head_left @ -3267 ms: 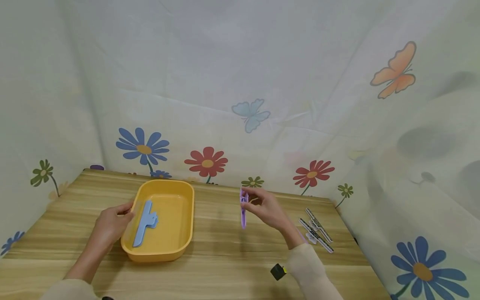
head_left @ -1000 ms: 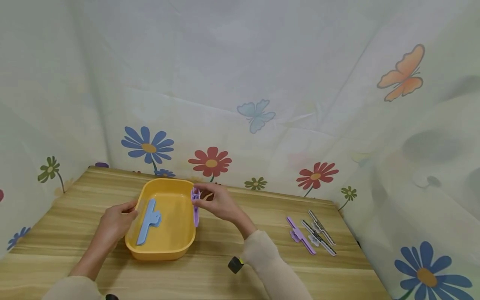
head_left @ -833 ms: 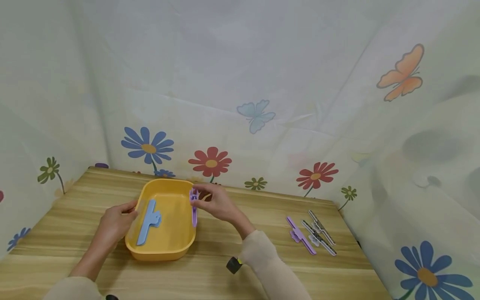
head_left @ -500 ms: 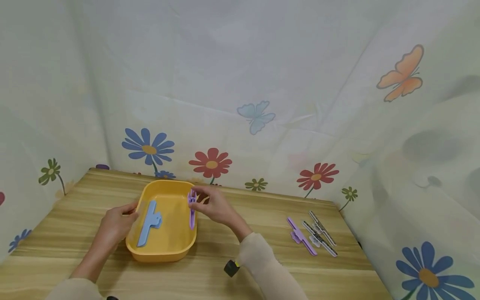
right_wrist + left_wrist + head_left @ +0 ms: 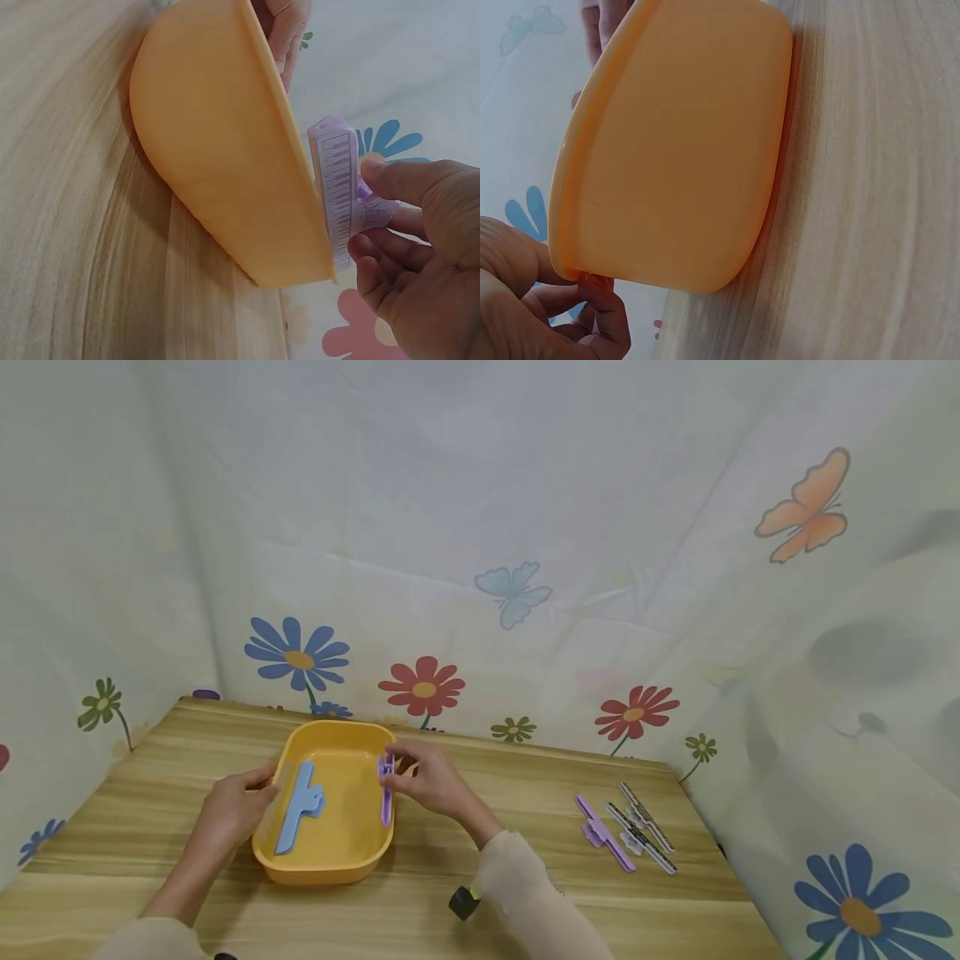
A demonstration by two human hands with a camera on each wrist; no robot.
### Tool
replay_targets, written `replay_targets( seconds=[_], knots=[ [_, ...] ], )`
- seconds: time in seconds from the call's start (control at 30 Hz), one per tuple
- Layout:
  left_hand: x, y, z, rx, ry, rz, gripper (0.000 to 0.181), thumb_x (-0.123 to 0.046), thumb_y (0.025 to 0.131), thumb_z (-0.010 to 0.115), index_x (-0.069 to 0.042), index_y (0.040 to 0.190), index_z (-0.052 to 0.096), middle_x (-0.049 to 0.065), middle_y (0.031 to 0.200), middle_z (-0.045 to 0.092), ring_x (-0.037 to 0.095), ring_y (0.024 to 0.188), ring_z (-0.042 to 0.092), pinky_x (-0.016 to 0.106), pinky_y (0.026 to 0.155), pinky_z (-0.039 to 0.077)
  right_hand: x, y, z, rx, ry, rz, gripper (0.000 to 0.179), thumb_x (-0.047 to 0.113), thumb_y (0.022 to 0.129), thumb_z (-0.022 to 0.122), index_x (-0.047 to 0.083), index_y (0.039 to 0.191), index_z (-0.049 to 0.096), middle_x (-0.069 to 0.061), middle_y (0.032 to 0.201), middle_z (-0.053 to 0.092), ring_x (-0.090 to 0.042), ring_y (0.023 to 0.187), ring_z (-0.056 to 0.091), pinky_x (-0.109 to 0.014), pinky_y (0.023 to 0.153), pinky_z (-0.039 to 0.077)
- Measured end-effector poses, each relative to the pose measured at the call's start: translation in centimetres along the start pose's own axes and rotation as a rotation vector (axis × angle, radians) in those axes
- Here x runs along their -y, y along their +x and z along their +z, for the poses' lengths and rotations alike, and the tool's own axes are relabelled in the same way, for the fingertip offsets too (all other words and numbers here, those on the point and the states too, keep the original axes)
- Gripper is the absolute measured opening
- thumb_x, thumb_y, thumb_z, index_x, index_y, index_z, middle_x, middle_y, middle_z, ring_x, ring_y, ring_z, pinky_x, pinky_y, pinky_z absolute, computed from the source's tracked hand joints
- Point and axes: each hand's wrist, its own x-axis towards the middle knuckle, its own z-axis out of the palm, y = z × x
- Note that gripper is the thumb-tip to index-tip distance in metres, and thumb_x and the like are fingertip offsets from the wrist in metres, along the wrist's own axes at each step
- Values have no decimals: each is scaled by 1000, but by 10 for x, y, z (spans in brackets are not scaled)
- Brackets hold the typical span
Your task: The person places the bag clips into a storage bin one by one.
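My left hand point(image 5: 234, 806) grips the left rim of a yellow plastic tub point(image 5: 322, 872), thumb and fingers pinching its edge in the left wrist view. Inside the tub, toward its left side, lies a light blue sealing clip point(image 5: 298, 814). My right hand point(image 5: 435, 781) pinches a purple sealing clip point(image 5: 387, 806) by its handle, between thumb and fingers. This clip overlaps the inner right wall of the tub in the head view. From the right wrist, the purple clip point(image 5: 337, 180), printed with piano keys, shows right at the tub's rim.
On the right of the wooden table point(image 5: 480, 902) lie another purple clip point(image 5: 606, 833) and two black-and-white patterned clips point(image 5: 647, 842), side by side and slanted. A pale curtain point(image 5: 375, 527) with flowers and butterflies stands behind and at both sides.
My right hand has carried the purple clip left from over the middle of the table to the tub's right side, then lowered it slightly. My left hand has kept its grip on the rim.
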Motion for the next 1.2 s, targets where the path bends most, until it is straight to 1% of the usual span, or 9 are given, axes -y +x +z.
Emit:
replay_targets(
  seconds=[0.2, 0.33, 0.43, 0.57, 0.73, 0.83, 0.97, 1.13, 1.2],
  knots=[
    [0, 0, 0, 0, 0, -8, 51, -23, 97, 47, 1, 140, 36, 27, 133, 44, 37, 115, 37, 53, 94, 35, 0, -2, 3, 4, -13, 16, 45, 19, 81, 73, 1, 120, 61, 1, 95, 61, -14, 83, 58, -17, 68, 49],
    [-1, 0, 0, 4, -5, -15, 51, -23, 97, 47, 1, 140, 35, 27, 133, 43, 37, 116, 36, 53, 94, 35, 0, -3, 3, 2, -37, 31, 46, 21, 81, 74, 3, 121, 61, -1, 101, 63, -16, 85, 58, -18, 69, 48],
    [-1, 0, -1, 5, -4, -10, 51, -24, 97, 47, 1, 141, 35, 28, 133, 43, 37, 116, 36, 53, 94, 36, 0, -3, 3, -2, -57, 34, 43, 21, 81, 74, 6, 119, 62, -1, 104, 64, -15, 84, 58, -23, 72, 50],
    [-2, -1, -1, -2, -2, 9, 51, -22, 97, 47, 2, 140, 36, 28, 132, 44, 37, 115, 37, 52, 93, 36, 0, -3, 3, -3, -72, 31, 40, 23, 82, 73, 9, 117, 63, 2, 103, 64, -12, 83, 58, -28, 75, 51],
    [-2, -2, -1, 3, -3, -8, 51, -23, 97, 47, 1, 140, 35, 28, 133, 43, 36, 114, 37, 52, 93, 35, 0, -5, 2, 6, -74, 30, 39, 25, 83, 72, 10, 118, 63, 3, 102, 64, -12, 84, 58, -24, 74, 51],
    [-3, -2, 0, 7, -1, -20, 52, -24, 97, 47, 1, 140, 35, 27, 133, 43, 36, 112, 37, 52, 92, 35, 0, -7, 1, 7, -69, 20, 38, 24, 83, 71, 9, 118, 63, 1, 103, 64, -14, 85, 58, -25, 75, 51],
    [-3, -2, 0, 4, 3, -13, 51, -22, 97, 47, 2, 140, 35, 27, 131, 44, 36, 111, 37, 51, 92, 36, -2, -10, -1, -1, -57, 13, 37, 24, 84, 70, 9, 118, 63, -2, 104, 64, -14, 86, 59, -27, 75, 52],
    [-4, -2, -1, 13, 5, -29, 51, -22, 97, 47, 1, 141, 34, 28, 133, 41, 38, 111, 36, 54, 94, 34, -5, -13, -4, -12, -44, 29, 37, 20, 84, 70, 10, 119, 63, -7, 105, 64, -21, 88, 60, -22, 72, 50],
    [-4, -2, -1, 18, 1, -38, 51, -23, 97, 46, 1, 141, 33, 29, 134, 40, 38, 112, 36, 55, 94, 34, -6, -14, -5, -19, -35, 40, 36, 19, 84, 70, 10, 118, 63, -6, 106, 64, -21, 89, 60, -20, 71, 49]
  ],
)
